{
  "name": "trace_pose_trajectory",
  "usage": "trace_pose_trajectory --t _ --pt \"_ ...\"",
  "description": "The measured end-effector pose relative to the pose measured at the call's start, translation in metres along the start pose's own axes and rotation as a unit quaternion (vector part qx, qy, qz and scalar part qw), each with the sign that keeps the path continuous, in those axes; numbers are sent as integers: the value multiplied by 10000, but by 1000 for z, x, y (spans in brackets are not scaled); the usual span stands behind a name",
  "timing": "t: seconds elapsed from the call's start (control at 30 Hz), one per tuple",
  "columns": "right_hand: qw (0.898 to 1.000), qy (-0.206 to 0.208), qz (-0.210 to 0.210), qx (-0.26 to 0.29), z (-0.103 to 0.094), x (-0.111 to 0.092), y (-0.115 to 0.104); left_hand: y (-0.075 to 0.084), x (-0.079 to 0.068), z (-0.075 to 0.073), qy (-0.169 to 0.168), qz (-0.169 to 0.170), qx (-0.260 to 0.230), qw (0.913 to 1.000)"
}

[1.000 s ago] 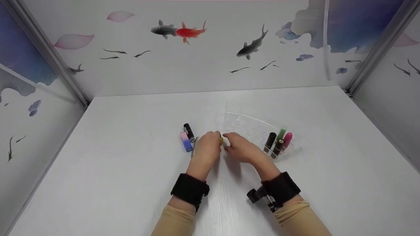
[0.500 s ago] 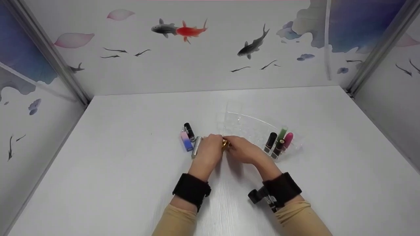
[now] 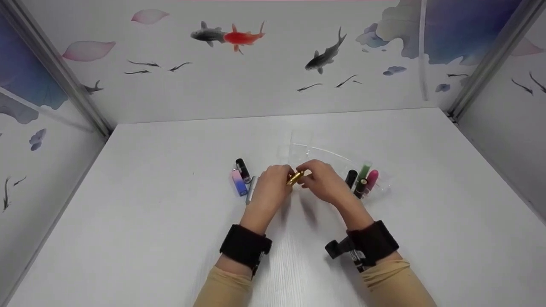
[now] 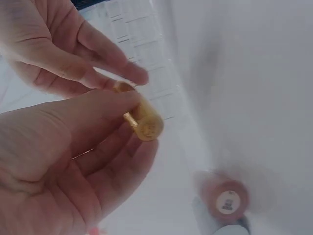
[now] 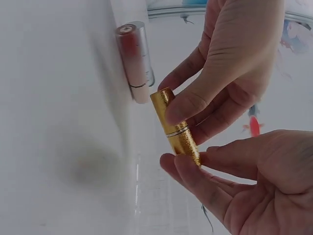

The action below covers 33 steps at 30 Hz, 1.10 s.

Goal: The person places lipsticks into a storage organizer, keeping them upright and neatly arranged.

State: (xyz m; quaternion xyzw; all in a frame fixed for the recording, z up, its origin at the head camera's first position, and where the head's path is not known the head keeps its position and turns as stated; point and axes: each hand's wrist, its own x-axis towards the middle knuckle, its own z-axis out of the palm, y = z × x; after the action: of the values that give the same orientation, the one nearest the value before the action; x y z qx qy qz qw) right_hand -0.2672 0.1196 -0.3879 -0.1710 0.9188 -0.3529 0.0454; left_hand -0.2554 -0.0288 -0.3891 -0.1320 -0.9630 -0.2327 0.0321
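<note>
A shiny gold lipstick tube (image 3: pixel 295 178) is held above the table between the two hands. The left hand (image 3: pixel 272 184) grips one end, its thumb along the side in the left wrist view. At the other end of the tube (image 5: pixel 182 139), the thumb and a finger of the right hand (image 3: pixel 325 183) pinch it. A thin silver ring circles the tube's middle in the right wrist view. Just left of the left hand lie a silver tube (image 3: pixel 251 189), a pink-and-blue lipstick (image 3: pixel 239 182) and a black lipstick (image 3: pixel 243 170).
A clear plastic organizer (image 3: pixel 326 152) stands behind the hands. Near its right end are a black tube (image 3: pixel 351 178), a green tube (image 3: pixel 364 171), a pink tube (image 3: pixel 372 179) and a dark tube with a gold-ringed end (image 3: pixel 361 187). Printed white walls (image 3: pixel 273 85) surround the table.
The gold lipstick has come into fuller view between the hands. Both hands have moved slightly away from the body, and the right fingers now pinch the tube's end.
</note>
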Motion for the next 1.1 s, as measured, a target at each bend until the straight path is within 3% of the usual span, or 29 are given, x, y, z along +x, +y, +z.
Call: trace_pose_trajectory --t 0.13,0.27,0.43,0.63,0.8,0.97,1.1 --pt "9969 462 73 625 -16 -3 -1 3 1 -4 636 319 -434 9965" --pt "9908 853 -155 1038 -33 -8 -2 9 2 -4 1320 857 -696 9851" --pt "9876 1090 -472 1025 -52 -17 -5 16 2 -1 1718 1270 -847 9732" --pt "9871 1372 -457 692 -66 -28 -8 27 1 1 1734 1444 -804 9709" --pt "9857 1605 -507 107 -72 -34 -9 33 1 5 1723 1602 -670 9696" --pt "9797 1823 -674 -488 -78 -39 -10 37 -1 11 1270 1843 -823 9711" --pt "9786 1747 -634 -879 -80 -40 -7 41 -2 17 764 1972 -927 9730"
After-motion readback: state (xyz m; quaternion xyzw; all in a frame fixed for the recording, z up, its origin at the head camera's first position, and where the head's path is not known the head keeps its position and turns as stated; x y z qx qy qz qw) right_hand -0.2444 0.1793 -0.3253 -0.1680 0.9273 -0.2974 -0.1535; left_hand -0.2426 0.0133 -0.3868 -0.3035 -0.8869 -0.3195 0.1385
